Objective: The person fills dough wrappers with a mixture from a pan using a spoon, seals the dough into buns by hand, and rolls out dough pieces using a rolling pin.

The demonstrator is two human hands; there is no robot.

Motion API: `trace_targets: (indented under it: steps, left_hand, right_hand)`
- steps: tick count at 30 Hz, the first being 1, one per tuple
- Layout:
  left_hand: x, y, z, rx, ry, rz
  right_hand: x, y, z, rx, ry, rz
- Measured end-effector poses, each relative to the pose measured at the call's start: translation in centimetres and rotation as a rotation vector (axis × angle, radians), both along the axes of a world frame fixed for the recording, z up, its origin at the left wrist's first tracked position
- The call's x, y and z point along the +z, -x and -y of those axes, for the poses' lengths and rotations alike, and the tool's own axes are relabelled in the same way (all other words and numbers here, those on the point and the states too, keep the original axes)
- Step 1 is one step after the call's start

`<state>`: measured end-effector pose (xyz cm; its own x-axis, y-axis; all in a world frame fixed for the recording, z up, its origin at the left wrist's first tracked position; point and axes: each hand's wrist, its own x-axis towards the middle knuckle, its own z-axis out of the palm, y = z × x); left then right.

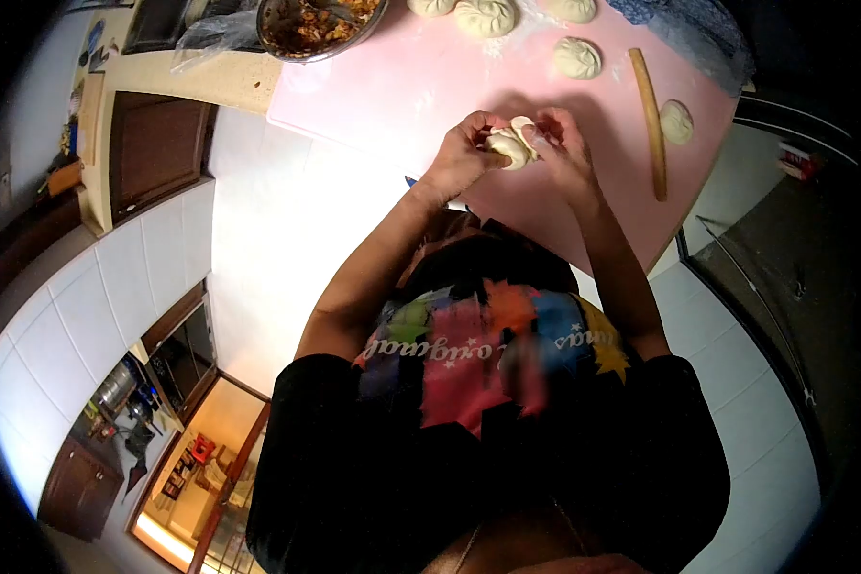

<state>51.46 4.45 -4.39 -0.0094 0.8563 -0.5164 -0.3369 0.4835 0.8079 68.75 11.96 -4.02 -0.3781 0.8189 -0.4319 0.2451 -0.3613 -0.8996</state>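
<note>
Between my two hands is a pale dough bun, held above the near part of a pink mat. My left hand grips its left side, the thumb pressed along the front. On the other side, my right hand pinches the dough edge with its fingertips. Part of the bun is hidden behind the fingers, and any filling inside cannot be made out. A wooden rolling pin lies on the mat to the right, beside a flattened piece of dough.
Several pleated buns, one a single bun, sit toward the back of the mat. A metal bowl of chopped filling stands at the back left, near a clear plastic bag. Blue cloth lies at the back right corner.
</note>
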Motion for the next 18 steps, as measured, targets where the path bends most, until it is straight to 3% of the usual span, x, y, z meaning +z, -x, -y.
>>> trace_targets:
  steps: [3, 6, 8, 11, 14, 18]
  left_hand:
    - [0.2, 0.5, 0.2, -0.090, -0.053, 0.038]
    - [0.1, 1.1, 0.4, -0.070, -0.074, 0.162]
    - [-0.6, 1.4, 0.5, 0.002, -0.144, 0.326]
    - [-0.2, 1.5, 0.2, 0.154, -0.016, 0.517]
    - [0.7, 1.4, -0.6, 0.219, 0.019, 0.658]
    - [0.9, 1.6, -1.7, 0.221, 0.085, 0.532]
  right_hand:
    - [0.0, -0.3, -0.8, 0.144, 0.058, -0.055]
    - [-1.1, -0.5, -1.0, 0.056, 0.263, -0.216]
    - [-0.9, -0.6, -1.3, -0.061, 0.449, -0.499]
    - [-2.2, -1.2, -1.7, -0.202, 0.589, -0.650]
    - [-2.2, -2.0, -3.4, -0.255, 0.465, -0.680]
    - [-1.8, -3.3, -7.2, -0.405, 0.276, -0.637]
